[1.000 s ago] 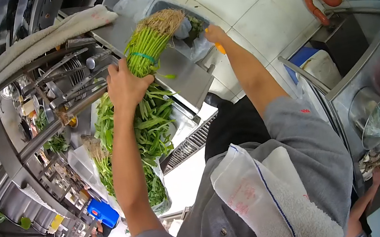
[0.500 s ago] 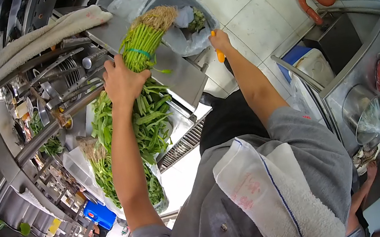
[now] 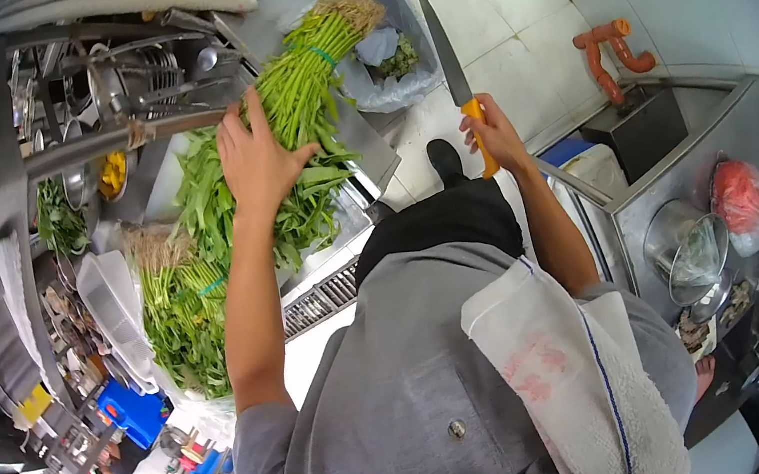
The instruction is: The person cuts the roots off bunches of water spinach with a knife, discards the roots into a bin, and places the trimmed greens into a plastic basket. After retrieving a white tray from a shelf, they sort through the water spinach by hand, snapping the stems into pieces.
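Note:
A bunch of leafy greens (image 3: 290, 100) with long green stems and brown roots lies on the steel counter, tied with a teal band. Its roots jut toward the lined bin. My left hand (image 3: 263, 164) rests on the leafy part, fingers spread and thumb stretched out. Out to the right, my right hand (image 3: 495, 133) grips a knife (image 3: 448, 47) by its orange handle, the long blade pointing away from me, apart from the greens. A second rooted bunch (image 3: 186, 322) sits in clear plastic by my left forearm.
A grey bin (image 3: 420, 93) with a plastic liner and scraps stands beyond the counter. Utensils and a metal rail (image 3: 95, 150) are at the left. Orange pipes (image 3: 607, 60), a steel pot (image 3: 686, 249) and a red bag (image 3: 741, 196) are at the right.
My right hand has swung the knife so its blade now shows, pointing away from me. My left hand stays on the greens. The view has shifted.

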`<action>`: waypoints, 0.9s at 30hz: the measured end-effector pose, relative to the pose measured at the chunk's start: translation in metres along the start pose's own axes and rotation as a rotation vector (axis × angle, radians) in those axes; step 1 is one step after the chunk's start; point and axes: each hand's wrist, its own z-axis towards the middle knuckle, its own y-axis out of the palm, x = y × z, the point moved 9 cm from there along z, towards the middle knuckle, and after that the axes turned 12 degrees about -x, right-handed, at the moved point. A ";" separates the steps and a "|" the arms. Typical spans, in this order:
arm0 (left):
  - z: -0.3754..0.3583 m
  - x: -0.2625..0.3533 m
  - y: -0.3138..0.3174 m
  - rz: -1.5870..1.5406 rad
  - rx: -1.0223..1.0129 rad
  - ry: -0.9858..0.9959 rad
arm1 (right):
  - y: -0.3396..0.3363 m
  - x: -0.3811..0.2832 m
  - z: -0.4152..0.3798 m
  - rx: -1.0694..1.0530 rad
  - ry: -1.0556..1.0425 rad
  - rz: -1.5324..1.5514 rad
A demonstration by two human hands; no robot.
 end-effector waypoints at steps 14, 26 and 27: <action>-0.024 -0.042 0.017 0.048 -0.245 -0.257 | 0.086 -0.092 -0.057 -0.256 -0.004 -0.373; -0.018 -0.074 0.027 -0.248 -0.372 -0.080 | 0.166 -0.123 -0.073 -0.362 -0.288 -1.116; -0.012 -0.090 0.035 -0.452 -0.375 -0.002 | 0.167 -0.120 -0.072 -0.367 -0.254 -1.145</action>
